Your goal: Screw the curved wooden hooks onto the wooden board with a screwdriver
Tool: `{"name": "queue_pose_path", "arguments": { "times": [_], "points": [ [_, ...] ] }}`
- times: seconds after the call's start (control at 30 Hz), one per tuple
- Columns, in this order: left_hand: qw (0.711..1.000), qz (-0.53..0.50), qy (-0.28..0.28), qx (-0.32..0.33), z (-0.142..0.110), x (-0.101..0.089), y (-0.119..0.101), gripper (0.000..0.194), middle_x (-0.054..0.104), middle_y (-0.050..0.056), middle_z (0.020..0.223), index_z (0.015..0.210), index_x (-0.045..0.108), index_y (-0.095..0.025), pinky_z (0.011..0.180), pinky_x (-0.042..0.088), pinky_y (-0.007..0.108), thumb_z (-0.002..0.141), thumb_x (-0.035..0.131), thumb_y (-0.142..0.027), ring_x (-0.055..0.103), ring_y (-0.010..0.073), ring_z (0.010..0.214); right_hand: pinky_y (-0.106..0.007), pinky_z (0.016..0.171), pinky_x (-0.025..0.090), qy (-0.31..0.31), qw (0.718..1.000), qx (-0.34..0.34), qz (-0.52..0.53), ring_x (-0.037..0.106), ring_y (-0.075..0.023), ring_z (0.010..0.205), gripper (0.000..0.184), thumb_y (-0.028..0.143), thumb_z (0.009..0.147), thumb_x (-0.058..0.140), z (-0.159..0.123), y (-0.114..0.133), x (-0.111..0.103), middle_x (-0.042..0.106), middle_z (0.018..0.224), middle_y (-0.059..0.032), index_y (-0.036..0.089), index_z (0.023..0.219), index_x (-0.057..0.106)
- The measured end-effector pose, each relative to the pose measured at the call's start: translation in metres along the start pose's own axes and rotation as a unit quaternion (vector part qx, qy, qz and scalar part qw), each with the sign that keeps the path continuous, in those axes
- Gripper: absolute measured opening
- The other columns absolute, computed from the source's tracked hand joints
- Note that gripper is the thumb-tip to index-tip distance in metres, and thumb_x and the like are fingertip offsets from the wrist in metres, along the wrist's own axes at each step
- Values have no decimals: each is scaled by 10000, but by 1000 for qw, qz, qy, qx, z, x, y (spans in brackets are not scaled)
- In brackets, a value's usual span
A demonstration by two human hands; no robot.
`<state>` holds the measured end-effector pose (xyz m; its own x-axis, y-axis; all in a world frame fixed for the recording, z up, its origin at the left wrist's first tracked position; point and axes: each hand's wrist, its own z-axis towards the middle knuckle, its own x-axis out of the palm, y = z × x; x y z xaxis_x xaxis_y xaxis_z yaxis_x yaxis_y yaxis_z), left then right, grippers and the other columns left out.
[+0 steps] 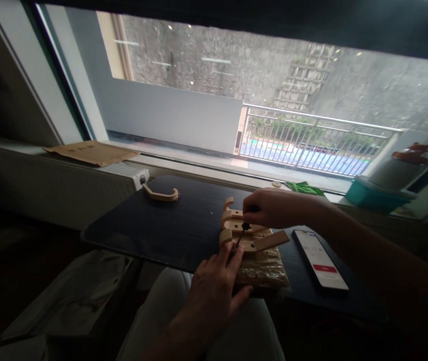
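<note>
Several wooden hooks (pixel 236 226) lie stacked on a clear plastic packet (pixel 262 268) near the front edge of a dark table (pixel 161 225). My right hand (pixel 274 208) is closed around a small dark screwdriver (pixel 242 231), whose tip points down at a hook. My left hand (pixel 214 286) rests on the hooks and packet from the near side, fingers stretched forward and pressing down by the tool's tip. One more wooden hook (pixel 160 194) lies alone at the table's far left.
A phone (pixel 321 259) with a lit screen lies right of the packet. A window sill behind the table holds flat cardboard (pixel 91 152), a green cloth (pixel 304 188) and a teal container (pixel 374 196). A white radiator (pixel 126 172) stands at left.
</note>
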<state>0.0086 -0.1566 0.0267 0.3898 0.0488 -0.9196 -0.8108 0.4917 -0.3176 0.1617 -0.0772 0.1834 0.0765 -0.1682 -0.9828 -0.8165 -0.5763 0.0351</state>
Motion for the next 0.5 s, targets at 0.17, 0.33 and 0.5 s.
{"name": "queue_pose_path", "arguments": {
  "times": [0.17, 0.33, 0.5],
  "points": [
    [1000, 9, -1, 1, 2, 1, 1, 640, 334, 89, 1444, 1380, 344, -204, 912, 441, 425, 804, 586, -343, 503, 277, 1132, -222, 488, 354, 15, 1000, -9, -1, 543, -109, 575, 223, 358, 778, 507, -3, 2, -8, 666, 739, 24, 255, 901, 661],
    [1000, 9, -2, 3, 1, 2, 2, 649, 334, 92, 1443, 1385, 335, -201, 924, 437, 429, 806, 588, -347, 488, 283, 1154, -219, 531, 377, 35, 999, -33, 23, 570, -109, 642, 237, 262, 764, 513, -1, -1, -11, 686, 829, 38, 282, 940, 672],
    [1000, 9, 4, 0, 2, 1, 1, 653, 337, 95, 1442, 1384, 340, -197, 937, 429, 426, 802, 595, -349, 490, 287, 1156, -210, 523, 372, 28, 998, -45, 32, 559, -99, 613, 220, 269, 779, 507, 3, -6, -5, 679, 788, 40, 272, 930, 667]
  ]
}}
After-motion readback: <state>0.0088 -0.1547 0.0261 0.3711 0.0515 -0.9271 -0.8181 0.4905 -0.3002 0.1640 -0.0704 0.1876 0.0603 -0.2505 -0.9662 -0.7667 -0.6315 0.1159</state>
